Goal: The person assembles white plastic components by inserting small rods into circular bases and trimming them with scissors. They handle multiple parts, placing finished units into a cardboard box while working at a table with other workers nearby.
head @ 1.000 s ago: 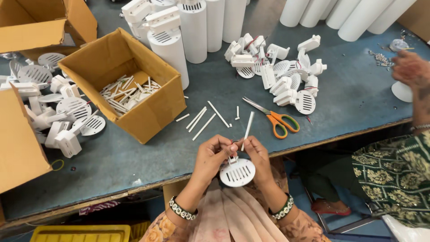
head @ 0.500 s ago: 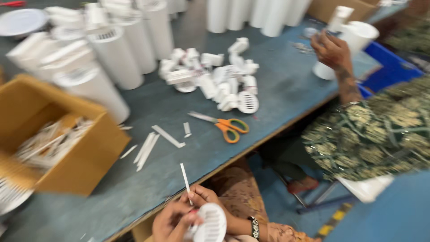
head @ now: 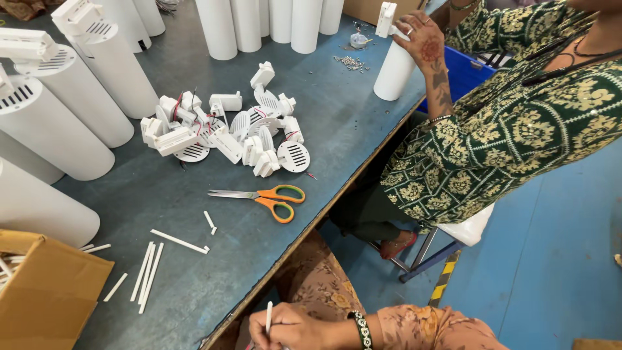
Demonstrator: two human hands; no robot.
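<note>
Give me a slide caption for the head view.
Hand pinching a white tube below a workbench with orange-handled scissors.

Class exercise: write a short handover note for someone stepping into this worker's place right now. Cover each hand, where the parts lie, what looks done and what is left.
Only one of the person's hands shows, at the bottom edge, pinching a thin white stick; which hand it is, I cannot tell.
More white sticks lie loose on the table, beside orange-handled scissors.
A pile of white slotted caps waits behind the scissors.
Capped white cylinders stand at the left.

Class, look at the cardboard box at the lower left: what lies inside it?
Inside the cardboard box, only a few thin white sticks show at its left edge. The frame cuts off the rest.
</note>
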